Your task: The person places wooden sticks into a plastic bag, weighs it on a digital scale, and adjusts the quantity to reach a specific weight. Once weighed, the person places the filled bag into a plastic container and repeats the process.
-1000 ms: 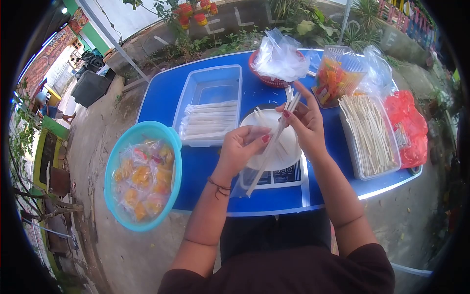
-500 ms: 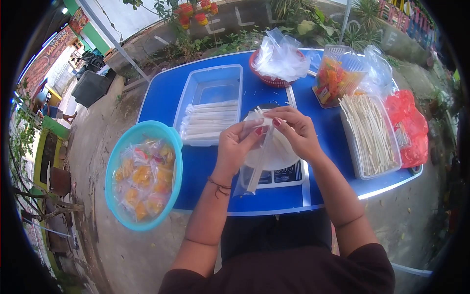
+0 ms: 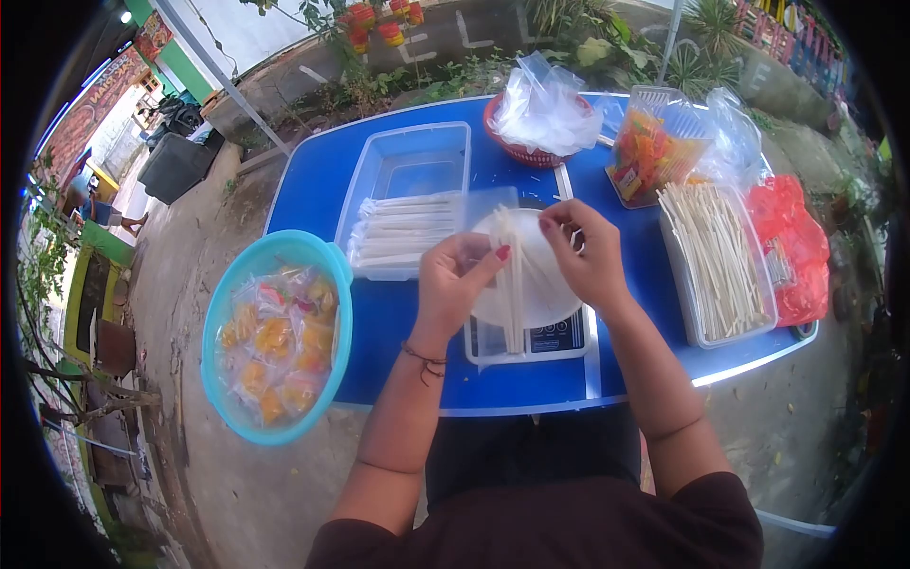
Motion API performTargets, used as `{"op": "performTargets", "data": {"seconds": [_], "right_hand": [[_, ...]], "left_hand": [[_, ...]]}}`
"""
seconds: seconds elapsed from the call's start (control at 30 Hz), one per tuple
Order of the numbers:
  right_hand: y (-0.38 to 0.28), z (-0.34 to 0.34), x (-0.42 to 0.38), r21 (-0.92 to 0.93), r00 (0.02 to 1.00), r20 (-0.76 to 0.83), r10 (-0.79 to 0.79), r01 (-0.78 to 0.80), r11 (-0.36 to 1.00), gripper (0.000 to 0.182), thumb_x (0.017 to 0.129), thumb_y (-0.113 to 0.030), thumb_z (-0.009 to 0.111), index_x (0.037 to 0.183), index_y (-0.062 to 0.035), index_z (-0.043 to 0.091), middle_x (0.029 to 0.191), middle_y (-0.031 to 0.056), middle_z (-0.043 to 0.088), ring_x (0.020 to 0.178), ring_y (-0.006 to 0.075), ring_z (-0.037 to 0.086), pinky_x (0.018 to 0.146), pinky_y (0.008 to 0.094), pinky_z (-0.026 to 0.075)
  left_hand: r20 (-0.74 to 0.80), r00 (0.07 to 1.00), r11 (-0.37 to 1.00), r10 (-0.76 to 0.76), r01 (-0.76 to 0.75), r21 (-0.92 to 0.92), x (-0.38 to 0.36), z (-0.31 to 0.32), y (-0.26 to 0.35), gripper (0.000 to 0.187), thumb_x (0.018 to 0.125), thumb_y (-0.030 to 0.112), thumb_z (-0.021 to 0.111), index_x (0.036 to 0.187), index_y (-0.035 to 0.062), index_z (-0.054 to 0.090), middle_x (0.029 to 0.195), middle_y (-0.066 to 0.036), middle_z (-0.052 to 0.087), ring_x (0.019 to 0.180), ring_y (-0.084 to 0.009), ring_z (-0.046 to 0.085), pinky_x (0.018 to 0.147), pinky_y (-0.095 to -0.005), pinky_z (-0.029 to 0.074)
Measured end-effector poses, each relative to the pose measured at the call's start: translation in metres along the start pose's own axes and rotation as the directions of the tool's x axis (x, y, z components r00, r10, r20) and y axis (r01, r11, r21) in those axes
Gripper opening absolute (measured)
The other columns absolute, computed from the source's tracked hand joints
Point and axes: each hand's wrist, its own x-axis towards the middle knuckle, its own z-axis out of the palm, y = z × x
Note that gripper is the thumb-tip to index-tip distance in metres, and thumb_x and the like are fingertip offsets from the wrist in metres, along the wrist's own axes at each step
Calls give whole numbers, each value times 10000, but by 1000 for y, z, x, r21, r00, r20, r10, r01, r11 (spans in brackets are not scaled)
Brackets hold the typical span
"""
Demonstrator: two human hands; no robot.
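Note:
In my left hand [image 3: 462, 272], a clear plastic bag with a bundle of pale sticks [image 3: 513, 284] is pinched between thumb and fingers. The bundle stands nearly upright in view, over a white round plate [image 3: 557, 305] on a kitchen scale [image 3: 578, 339]. Just right of the bundle's top, my right hand [image 3: 586, 248] has its thumb and fingers curled close together; anything between them is too small to make out. A clear box [image 3: 417, 156] holding several wrapped stick bundles lies to the left.
A turquoise basin [image 3: 216, 379] of bagged yellow food sits at the left. A red basket [image 3: 519, 155] of plastic bags stands at the back. On the right are a box of loose sticks [image 3: 716, 266], a red bag [image 3: 791, 247] and a container of orange packets [image 3: 645, 156].
The stick bundle has turned from slanting to nearly upright, with more bag spread around it. My right hand has moved right, off the bundle's top.

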Motion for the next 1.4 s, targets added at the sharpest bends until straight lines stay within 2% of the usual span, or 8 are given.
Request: {"op": "performTargets", "data": {"seconds": [0.07,0.17,0.27,0.6,0.77,0.87,1.17,1.4], "right_hand": [[-8,-2,-2,-344,994,108,-6,43,938,131,821,-150,713,872,-39,667,882,77,661,775,219,626,678,336,481],[-4,7,-11,-530,982,150,-111,175,829,188,791,-230,722,810,-55,655,869,90,648,831,275,608,713,394,465],[-3,14,-16,-630,968,148,-204,252,735,210,791,-261,712,784,-58,656,835,86,628,833,264,593,717,392,439],[-1,22,-19,-780,961,161,-224,263,568,117,790,-162,641,716,-80,603,772,67,605,766,249,589,682,396,406],[6,24,-18,-776,967,108,-231,227,589,88,710,-128,664,697,-68,601,748,82,602,733,245,602,657,379,387],[9,21,-16,-702,984,65,-166,163,693,115,711,-147,667,709,-56,597,764,97,621,742,254,622,661,386,390],[-8,15,-19,-733,988,151,13,103,673,167,791,-223,658,738,-79,593,775,69,635,756,262,625,686,416,387],[-5,21,-22,-764,981,167,-102,194,615,151,723,-183,692,758,-53,624,755,103,634,709,249,612,685,395,357]], "left_hand": [[-73,996,999,46,-48,-26,0,2,3,179,865,101,740,990,-16,686,873,-77,708,750,-112,675,669,-246,564],[-107,994,998,23,-29,-56,0,3,6,177,872,99,733,998,-15,683,882,-78,708,751,-106,672,663,-239,560],[-85,995,994,-56,47,-101,3,-1,2,176,888,104,715,1013,-14,676,908,-81,708,784,-105,672,695,-239,557],[-7,990,963,-140,135,-235,6,-4,1,171,953,104,599,1069,-12,648,1102,-186,687,981,-269,701,854,-356,571],[15,986,946,-168,165,-279,7,-4,-3,158,958,96,585,1059,-7,652,1141,-208,671,1004,-288,692,870,-380,574],[44,984,931,-172,177,-318,8,-6,-5,154,965,94,574,1056,-1,652,1169,-221,658,1026,-305,684,882,-393,573],[63,983,926,-173,184,-328,8,-8,-6,150,972,89,559,1058,6,650,1200,-224,644,1056,-321,672,896,-404,570],[94,973,920,-210,229,-319,9,-10,-8,157,978,85,541,1055,0,648,1215,-221,637,1057,-327,671,902,-414,567]]}}
